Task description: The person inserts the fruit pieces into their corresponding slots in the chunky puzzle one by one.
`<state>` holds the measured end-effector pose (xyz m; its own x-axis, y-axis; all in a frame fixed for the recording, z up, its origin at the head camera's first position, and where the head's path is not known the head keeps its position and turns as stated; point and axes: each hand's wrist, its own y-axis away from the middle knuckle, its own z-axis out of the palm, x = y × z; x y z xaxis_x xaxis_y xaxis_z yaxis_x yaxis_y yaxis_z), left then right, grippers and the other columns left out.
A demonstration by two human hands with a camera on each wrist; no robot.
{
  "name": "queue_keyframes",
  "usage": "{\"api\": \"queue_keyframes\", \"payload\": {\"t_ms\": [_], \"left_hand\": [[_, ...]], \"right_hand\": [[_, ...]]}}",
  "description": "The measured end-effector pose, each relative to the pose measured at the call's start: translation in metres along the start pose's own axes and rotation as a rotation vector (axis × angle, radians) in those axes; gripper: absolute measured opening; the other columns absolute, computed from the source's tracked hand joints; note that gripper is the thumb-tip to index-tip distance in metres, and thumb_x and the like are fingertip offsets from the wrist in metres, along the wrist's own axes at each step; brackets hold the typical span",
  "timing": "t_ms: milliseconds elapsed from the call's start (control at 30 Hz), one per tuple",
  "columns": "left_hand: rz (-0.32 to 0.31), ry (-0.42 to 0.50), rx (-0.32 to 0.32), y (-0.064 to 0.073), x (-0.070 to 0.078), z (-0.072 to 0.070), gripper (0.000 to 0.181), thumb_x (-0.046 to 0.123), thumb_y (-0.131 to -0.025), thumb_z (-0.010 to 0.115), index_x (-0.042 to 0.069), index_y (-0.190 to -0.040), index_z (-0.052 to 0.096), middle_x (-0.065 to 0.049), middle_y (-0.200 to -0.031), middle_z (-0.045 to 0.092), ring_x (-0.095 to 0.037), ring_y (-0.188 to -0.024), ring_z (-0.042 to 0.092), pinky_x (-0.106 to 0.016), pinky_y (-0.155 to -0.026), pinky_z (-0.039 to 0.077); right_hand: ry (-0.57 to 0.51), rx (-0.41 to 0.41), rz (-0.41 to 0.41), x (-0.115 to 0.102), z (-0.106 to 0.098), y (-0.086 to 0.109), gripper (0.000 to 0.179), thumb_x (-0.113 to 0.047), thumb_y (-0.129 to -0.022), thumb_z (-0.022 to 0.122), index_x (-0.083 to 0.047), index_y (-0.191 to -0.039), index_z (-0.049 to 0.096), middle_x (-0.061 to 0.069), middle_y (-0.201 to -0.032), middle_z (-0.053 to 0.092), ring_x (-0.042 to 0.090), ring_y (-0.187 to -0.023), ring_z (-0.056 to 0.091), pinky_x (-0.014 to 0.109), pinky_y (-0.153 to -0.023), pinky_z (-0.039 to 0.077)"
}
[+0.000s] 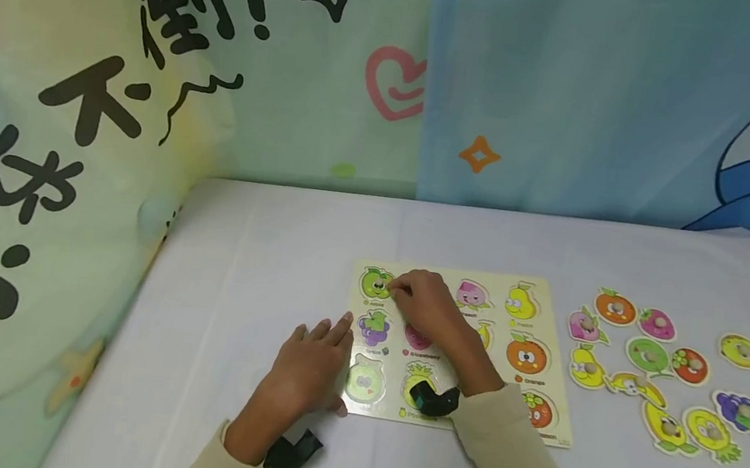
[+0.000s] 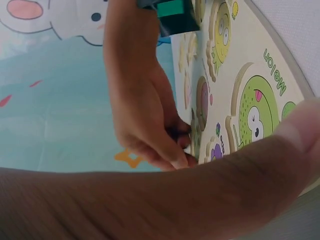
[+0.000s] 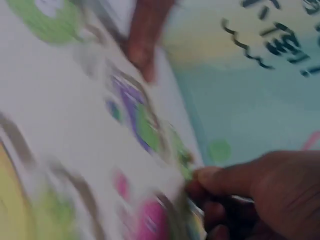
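A pale wooden fruit puzzle board [image 1: 458,416] lies on the table with printed recesses. My right hand [image 1: 430,303] reaches over it to the top left corner. Its thumb and fingertips pinch at the right edge of the green apple piece [image 1: 376,283]; the curled fingers hide part of the grip. In the right wrist view the thumb [image 3: 215,180] meets a green shape at the board's edge, blurred. My left hand [image 1: 309,366] rests along the board's left edge with fingers extended. In the left wrist view its thumb [image 2: 300,125] lies by the melon recess [image 2: 257,112].
Right of the board lie loose fruit pieces with small knobs, among them an orange [image 1: 616,307], a strawberry [image 1: 657,324], grapes [image 1: 739,411] and a pineapple [image 1: 709,431]. A white cloth covers the table [image 1: 260,251]. A printed curtain [image 1: 575,95] hangs behind it.
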<state>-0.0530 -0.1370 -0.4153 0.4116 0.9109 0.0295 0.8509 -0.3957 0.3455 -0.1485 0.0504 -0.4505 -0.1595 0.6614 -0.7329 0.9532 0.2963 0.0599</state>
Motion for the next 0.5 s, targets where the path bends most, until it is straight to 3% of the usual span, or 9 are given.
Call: {"api": "queue_keyframes", "payload": {"t_ms": [200,500], "left_hand": [[-0.011,0.005,0.004,0.0,0.002,-0.001,0.105,0.046,-0.057,0.092,0.004,-0.143,0.048,-0.008,-0.155,0.034,-0.032,-0.135,0.041,-0.052,-0.104,0.037],[-0.02,0.028,0.003,0.001,0.002,-0.002,0.105,0.043,-0.057,0.093,0.003,-0.143,0.048,-0.008,-0.155,0.034,-0.033,-0.135,0.041,-0.052,-0.105,0.037]], "right_hand": [[0.056,-0.01,-0.028,0.017,-0.024,0.01,0.021,-0.012,-0.096,0.061,-0.002,-0.111,0.072,0.01,-0.104,0.069,0.024,-0.091,0.06,0.042,-0.085,0.049],[0.057,0.062,-0.044,0.042,-0.037,0.023,0.019,-0.012,-0.097,0.061,-0.005,-0.11,0.073,0.008,-0.102,0.07,0.021,-0.086,0.059,0.04,-0.079,0.047]]}}
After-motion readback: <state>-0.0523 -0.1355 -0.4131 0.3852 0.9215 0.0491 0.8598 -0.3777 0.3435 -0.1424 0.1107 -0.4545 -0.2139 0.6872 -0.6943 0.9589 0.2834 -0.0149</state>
